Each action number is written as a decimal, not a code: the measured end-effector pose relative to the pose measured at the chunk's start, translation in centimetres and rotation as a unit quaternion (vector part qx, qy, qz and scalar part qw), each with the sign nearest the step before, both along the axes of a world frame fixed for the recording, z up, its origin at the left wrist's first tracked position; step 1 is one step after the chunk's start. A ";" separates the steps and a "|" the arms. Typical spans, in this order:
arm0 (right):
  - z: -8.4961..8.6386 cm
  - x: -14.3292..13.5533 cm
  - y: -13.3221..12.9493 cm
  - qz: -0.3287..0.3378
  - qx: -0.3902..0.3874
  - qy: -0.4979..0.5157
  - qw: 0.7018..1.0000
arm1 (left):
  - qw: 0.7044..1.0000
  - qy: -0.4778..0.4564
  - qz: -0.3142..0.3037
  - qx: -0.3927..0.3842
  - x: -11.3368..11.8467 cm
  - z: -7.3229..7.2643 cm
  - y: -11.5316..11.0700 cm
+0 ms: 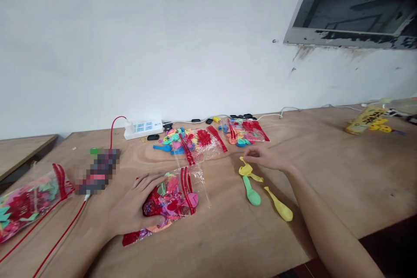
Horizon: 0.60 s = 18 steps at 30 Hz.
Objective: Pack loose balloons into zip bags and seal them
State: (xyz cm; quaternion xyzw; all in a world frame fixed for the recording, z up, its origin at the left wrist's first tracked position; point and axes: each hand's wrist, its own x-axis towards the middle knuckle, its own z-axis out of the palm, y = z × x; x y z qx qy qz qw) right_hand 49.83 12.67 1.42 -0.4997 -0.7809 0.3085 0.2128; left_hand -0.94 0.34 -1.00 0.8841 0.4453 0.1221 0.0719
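My left hand (130, 206) grips a clear plastic bag of balloons (172, 195) on the table, fingers over its top and thumb along the near side. A pink balloon (192, 200) shows at the bag's red-striped end. Fingertips pinched, my right hand (265, 157) holds the neck of a yellow balloon (246, 168); another yellow piece overlaps below it, and I cannot tell whether it is separate. Just nearer to me lie a mint green balloon (252, 192) and a second yellow balloon (280, 206), both flat and uninflated.
Two more balloon bags (208, 141) (249, 131) lie toward the wall, the left one spilling balloons. Another bag (31, 200) is at far left, beside a blurred-out device (100, 171) with red cables. A white power strip (143, 129) and a yellow-labelled bottle (365, 119) stand farther back.
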 end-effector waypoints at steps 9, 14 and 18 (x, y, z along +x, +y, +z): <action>-0.7 -2.3 -0.3 -0.049 0.055 0.007 0.997 | 1.000 -0.025 0.005 -0.013 0.4 -0.3 -0.1; -0.1 -0.9 -0.7 -0.020 0.005 -0.106 0.994 | 0.999 -0.033 0.001 -0.026 0.6 0.2 -0.3; -0.4 -1.5 -1.1 -0.002 -0.050 -0.191 0.980 | 0.999 -0.033 0.000 -0.033 0.7 0.4 -0.3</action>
